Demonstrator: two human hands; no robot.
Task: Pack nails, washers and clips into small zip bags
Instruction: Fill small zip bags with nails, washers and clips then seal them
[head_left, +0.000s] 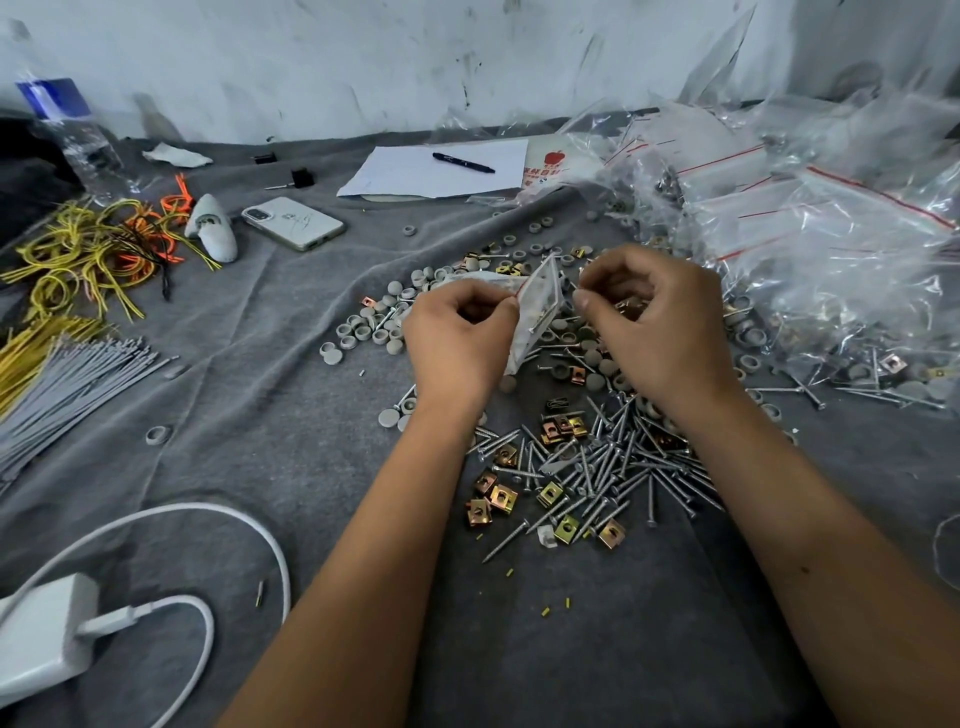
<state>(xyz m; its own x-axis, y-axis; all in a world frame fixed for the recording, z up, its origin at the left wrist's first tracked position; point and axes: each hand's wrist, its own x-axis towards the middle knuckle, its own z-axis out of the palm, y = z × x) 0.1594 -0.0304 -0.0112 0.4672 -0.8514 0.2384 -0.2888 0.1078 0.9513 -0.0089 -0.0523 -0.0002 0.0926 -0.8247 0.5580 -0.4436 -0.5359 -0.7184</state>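
A small zip bag (537, 306) hung above the middle of the grey cloth-covered worktop (270, 415), pinched at its mouth between both hands. Beneath it lay grey cap washers (371, 325), with screw-like nails (608, 467) and brass clips (498, 496) heaped nearer the front edge. Filled zip bags (810, 244) were piled towards the right rear corner; a phone (293, 222) lay left of centre. The left hand (457, 343) pinched the bag's edge with curled fingers; the right hand (654, 322) also curled, pinching the opposite lip.
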